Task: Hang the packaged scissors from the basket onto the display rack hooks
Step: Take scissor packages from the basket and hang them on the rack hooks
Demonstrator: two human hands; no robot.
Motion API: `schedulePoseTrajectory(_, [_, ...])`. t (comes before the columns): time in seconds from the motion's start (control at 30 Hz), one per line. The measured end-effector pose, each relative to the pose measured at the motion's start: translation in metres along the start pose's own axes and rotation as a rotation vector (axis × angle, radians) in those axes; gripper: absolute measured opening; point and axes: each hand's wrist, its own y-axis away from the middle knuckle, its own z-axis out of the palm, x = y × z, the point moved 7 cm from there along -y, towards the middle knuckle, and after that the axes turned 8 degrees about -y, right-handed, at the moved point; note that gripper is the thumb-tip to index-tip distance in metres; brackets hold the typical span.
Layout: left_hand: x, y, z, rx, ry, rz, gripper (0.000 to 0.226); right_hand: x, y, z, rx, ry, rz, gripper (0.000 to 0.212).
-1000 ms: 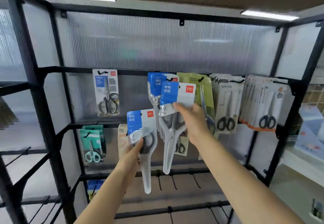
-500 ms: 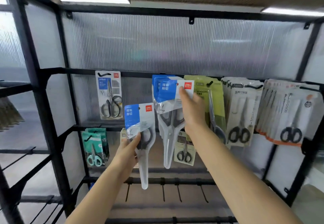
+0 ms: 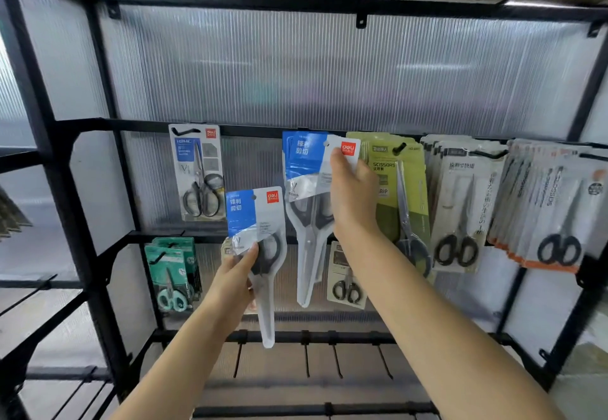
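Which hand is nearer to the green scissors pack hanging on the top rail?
Right. The right hand holds a blue pack at the rail, directly beside the green scissors pack and overlapping its left edge. The left hand is lower and farther left, holding another blue pack.

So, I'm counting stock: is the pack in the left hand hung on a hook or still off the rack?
Off the rack. The left hand holds the blue-and-white scissors pack below the hooks.

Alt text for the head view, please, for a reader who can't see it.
The right hand holds a blue-and-white scissors pack up at the display rack beside hanging green packs, while the left hand grips a matching second pack lower down.
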Motion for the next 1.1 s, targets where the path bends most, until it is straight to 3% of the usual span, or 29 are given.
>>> schedulePoseTrajectory(0.4, [0.004,0.006,0.01,-0.029,0.021,-0.002,0.013,0.016,-0.012,0.0,0.051,0.132,0.066,0.03])
schedulePoseTrajectory(0.83, [0.015,0.023,-0.004,-0.036,0.006,0.022,0.014,0.023,-0.018,0.015,0.229,0.326,-0.01,0.033])
schedulePoseTrajectory(0.97, [0.017,0.03,-0.003,-0.044,-0.013,0.01,0.017,0.028,-0.005,0.017,0.284,0.364,-0.08,0.056])
schedulePoseTrajectory(1.1, [0.021,0.037,0.004,-0.074,-0.042,0.039,0.018,0.024,0.025,0.021,0.19,0.364,-0.116,0.071])
